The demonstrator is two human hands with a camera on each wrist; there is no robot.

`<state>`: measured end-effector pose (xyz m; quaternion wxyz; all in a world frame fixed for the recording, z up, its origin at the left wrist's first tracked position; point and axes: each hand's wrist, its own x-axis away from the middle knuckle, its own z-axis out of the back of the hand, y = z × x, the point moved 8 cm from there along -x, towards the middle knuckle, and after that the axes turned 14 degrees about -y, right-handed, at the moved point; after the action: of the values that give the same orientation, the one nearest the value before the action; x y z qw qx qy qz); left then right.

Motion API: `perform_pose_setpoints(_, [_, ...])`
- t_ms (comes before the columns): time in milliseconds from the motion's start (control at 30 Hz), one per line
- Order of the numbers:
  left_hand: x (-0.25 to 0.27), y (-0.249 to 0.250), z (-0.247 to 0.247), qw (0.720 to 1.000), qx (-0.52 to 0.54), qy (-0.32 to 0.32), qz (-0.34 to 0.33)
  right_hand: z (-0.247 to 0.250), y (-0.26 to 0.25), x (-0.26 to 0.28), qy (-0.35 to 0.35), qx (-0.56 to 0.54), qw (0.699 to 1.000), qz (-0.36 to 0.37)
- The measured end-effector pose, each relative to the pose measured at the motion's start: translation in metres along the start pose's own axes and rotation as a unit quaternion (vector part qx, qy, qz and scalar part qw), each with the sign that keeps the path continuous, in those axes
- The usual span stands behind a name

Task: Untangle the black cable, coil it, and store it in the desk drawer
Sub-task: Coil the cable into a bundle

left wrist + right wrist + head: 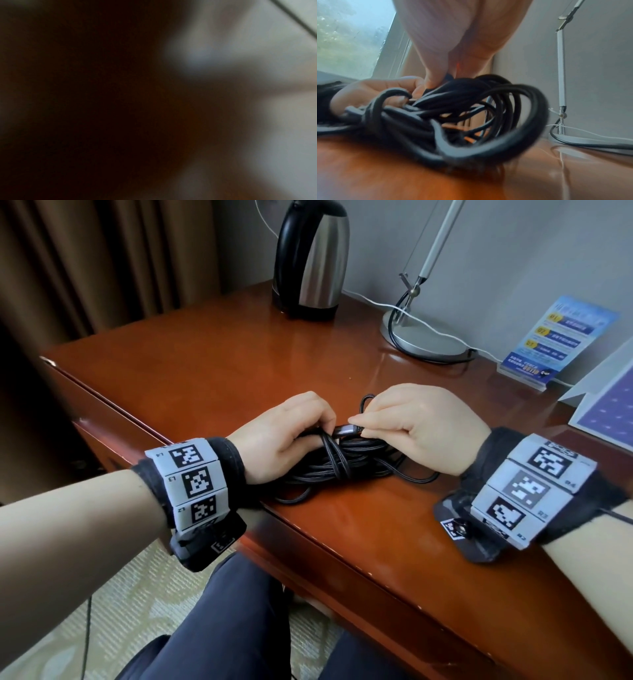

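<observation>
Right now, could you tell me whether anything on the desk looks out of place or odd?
Only the black cable: it lies in a tangled bundle near the desk front edge, with a loop wound across its middle. The left hand grips the bundle while the right hand pinches its plug. The kettle and lamp stand upright.

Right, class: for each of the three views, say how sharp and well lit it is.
Head view: sharp and evenly lit, window glare on the desk. Left wrist view: dark, wholly blurred, nothing recognisable. Right wrist view: bright, but the black cable up close is soft.
</observation>
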<state>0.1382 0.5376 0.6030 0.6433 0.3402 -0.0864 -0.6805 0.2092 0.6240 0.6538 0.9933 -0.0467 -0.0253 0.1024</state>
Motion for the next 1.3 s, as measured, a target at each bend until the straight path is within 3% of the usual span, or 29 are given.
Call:
perform_pose_setpoints(167, [0.0, -0.005, -0.001, 1.0, -0.002, -0.009, 0.019, -0.003, -0.003, 0.002, -0.007, -0.027, 0.999, 0.026])
perform_pose_setpoints(267, [0.001, -0.008, 0.0, 0.998, 0.007, 0.003, 0.056, -0.001, 0.0, -0.004, 0.004, -0.029, 0.999, -0.013])
perform_pose_setpoints(367, [0.005, -0.016, 0.002, 0.993, 0.039, 0.022, 0.109, -0.005, 0.008, -0.011, -0.01, -0.1, 0.992, -0.076])
perform_pose_setpoints(467, [0.005, -0.017, 0.003, 0.992, 0.048, 0.031, 0.116, -0.005, 0.012, -0.01, -0.007, -0.17, 0.979, -0.114])
perform_pose_setpoints(633, [0.009, -0.007, 0.007, 0.996, -0.035, 0.017, 0.075, 0.003, 0.009, -0.008, 0.005, -0.078, 0.989, -0.127])
perform_pose_setpoints(800, [0.014, -0.006, -0.003, 0.978, -0.057, -0.095, 0.175, 0.009, 0.007, -0.007, 0.011, -0.049, 0.987, -0.153])
perform_pose_setpoints(933, [0.018, -0.005, -0.008, 0.958, -0.111, -0.157, 0.212, 0.01, 0.007, -0.005, 0.009, -0.058, 0.984, -0.169])
perform_pose_setpoints(1200, [0.013, -0.011, -0.011, 0.952, -0.103, -0.177, 0.226, 0.007, 0.001, -0.006, -0.022, -0.09, 0.979, -0.18])
perform_pose_setpoints(1300, [0.014, -0.013, -0.006, 0.955, -0.041, -0.17, 0.238, 0.002, 0.003, -0.005, -0.006, -0.118, 0.975, -0.189])
